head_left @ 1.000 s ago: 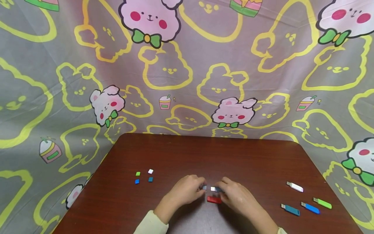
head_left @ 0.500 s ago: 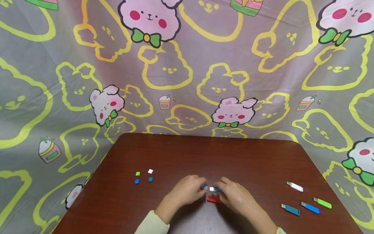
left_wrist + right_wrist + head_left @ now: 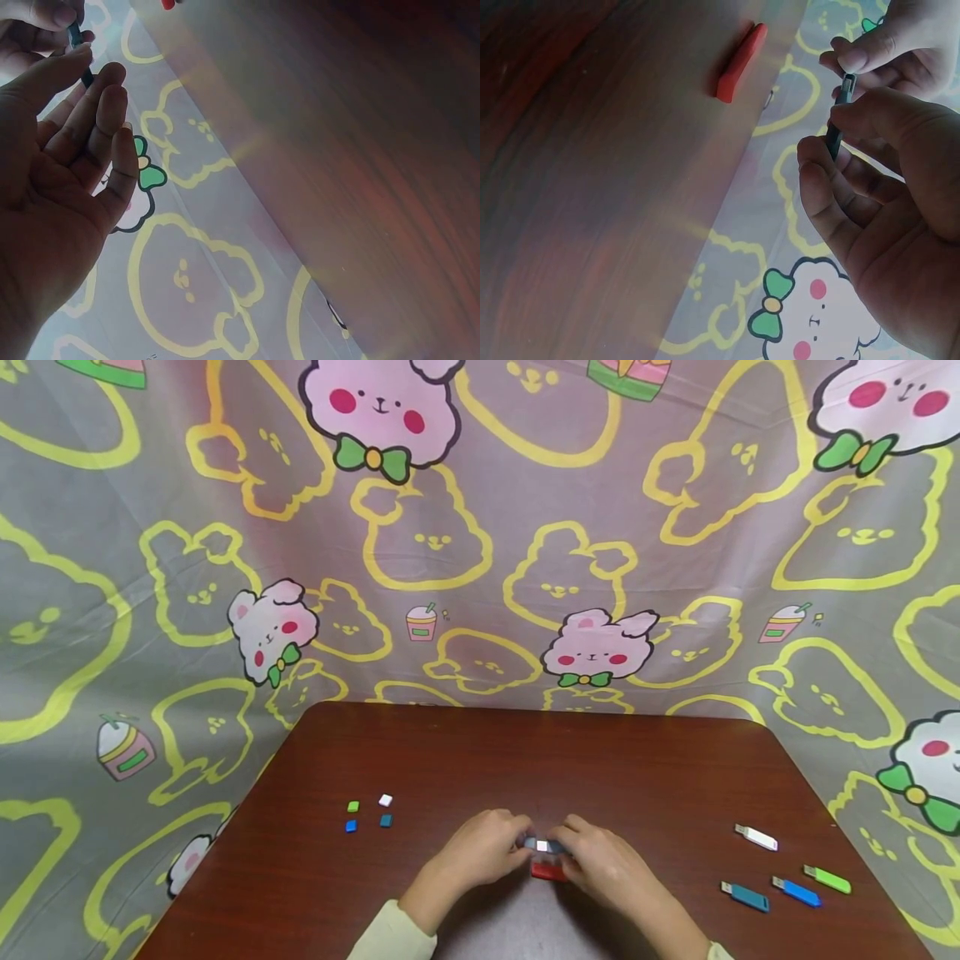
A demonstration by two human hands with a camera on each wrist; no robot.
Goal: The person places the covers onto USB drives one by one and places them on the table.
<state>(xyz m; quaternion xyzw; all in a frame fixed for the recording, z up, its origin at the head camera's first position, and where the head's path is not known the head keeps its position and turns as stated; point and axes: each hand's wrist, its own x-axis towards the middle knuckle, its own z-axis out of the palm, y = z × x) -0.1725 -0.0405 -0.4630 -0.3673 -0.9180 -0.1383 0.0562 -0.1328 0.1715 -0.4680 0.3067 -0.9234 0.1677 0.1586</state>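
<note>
Above a reddish-brown wood-grain table [image 3: 525,760], my left hand [image 3: 487,845] pinches a small dark-grey cap [image 3: 529,842] while my right hand [image 3: 606,858] pinches a slim dark-grey USB stick [image 3: 834,141] by its body, presumably to keep its silvery metal plug [image 3: 542,846] in line with the cap. A red plastic stick [image 3: 548,871] lies nearer me, perhaps placed for easy reach.

A grey fabric backdrop [image 3: 465,610] rises behind a dark reddish-brown wood-grain table [image 3: 420,752] and runs along both its sides. Yellow outlined cartoon animals [image 3: 558,589] cover the cloth, among white bunny heads [image 3: 596,647] with red cheeks and green bow ties [image 3: 584,679], and pink drink cups [image 3: 422,625] with straws. Faint creases cross the fabric, pinkish toward the middle. A pale sheen [image 3: 517,931] lights the tabletop's near part.
</note>
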